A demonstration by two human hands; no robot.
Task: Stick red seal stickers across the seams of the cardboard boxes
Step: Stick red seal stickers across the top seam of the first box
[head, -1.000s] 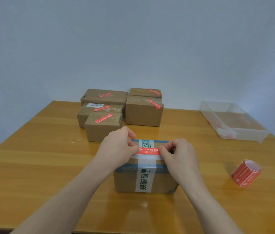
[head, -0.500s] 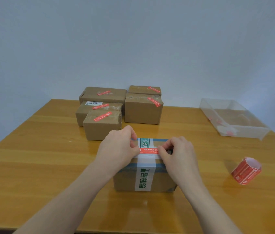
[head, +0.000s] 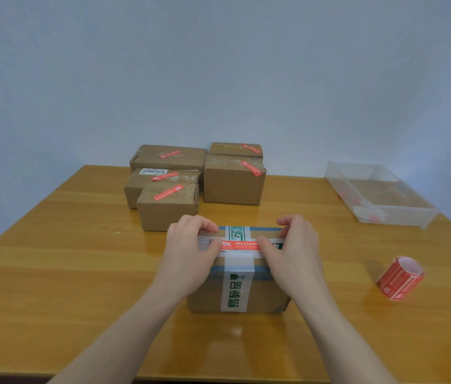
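Atop the box, both hands' thumbs press the red sticker flat; fingers curled.

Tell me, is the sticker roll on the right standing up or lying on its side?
On its side: the sticker roll lies on the table, its hollow centre facing sideways.
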